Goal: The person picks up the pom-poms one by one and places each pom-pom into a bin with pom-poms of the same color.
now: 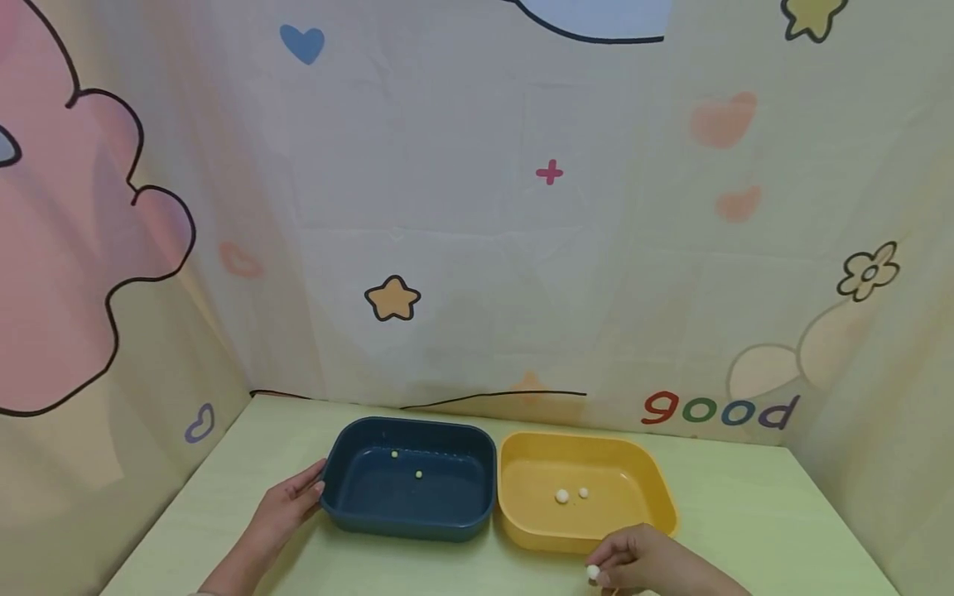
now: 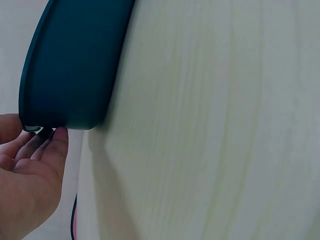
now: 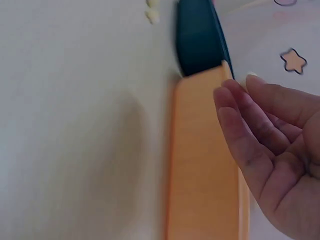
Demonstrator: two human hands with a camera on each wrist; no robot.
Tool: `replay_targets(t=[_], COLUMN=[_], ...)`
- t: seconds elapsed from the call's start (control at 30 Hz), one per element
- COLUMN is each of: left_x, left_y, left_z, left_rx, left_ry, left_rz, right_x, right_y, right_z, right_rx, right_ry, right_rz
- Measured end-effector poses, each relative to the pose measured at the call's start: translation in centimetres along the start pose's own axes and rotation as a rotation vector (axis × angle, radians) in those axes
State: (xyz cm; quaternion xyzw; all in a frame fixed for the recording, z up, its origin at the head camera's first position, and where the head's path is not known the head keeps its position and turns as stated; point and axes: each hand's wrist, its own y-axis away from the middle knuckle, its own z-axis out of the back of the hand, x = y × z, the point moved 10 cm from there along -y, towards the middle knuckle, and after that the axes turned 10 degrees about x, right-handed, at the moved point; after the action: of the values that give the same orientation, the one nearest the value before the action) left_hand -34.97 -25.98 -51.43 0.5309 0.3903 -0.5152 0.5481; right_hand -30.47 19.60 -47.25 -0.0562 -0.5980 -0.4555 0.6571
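My left hand (image 1: 286, 501) holds the left end of a dark blue plastic basin (image 1: 410, 528). In the left wrist view the thumb lies at the basin's rim and the fingers touch below it. Two tiny pale balls (image 1: 419, 474) lie inside this basin. Close beside it on the right stands a yellow basin (image 1: 555, 542), with two white balls (image 1: 562, 496) in it. In front of the yellow basin's near wall, my right hand (image 1: 643, 561) pinches a small white ball (image 1: 593, 572) between thumb and fingertips. The fingers mostly hide that ball in the right wrist view.
Both basins stand on a pale green-yellow table (image 1: 753, 513). A printed cloth (image 1: 462, 190) hangs behind and along the sides. In the right wrist view, small pale pieces (image 3: 152, 16) lie on the table near the blue basin.
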Motion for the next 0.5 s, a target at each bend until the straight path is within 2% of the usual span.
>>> replay_targets(t=[0.17, 0.5], left_x=[-0.1, 0.0], left_y=[0.0, 0.1], left_z=[-0.1, 0.0], left_rx=[0.011, 0.007], left_ry=[0.003, 0.007], left_rz=[-0.009, -0.003], right_x=[1.3, 3.9], right_y=[1.0, 1.8], right_z=[2.1, 5.4], right_rx=[0.028, 0.013], right_ry=[0.008, 0.041], right_rz=[0.115, 0.187])
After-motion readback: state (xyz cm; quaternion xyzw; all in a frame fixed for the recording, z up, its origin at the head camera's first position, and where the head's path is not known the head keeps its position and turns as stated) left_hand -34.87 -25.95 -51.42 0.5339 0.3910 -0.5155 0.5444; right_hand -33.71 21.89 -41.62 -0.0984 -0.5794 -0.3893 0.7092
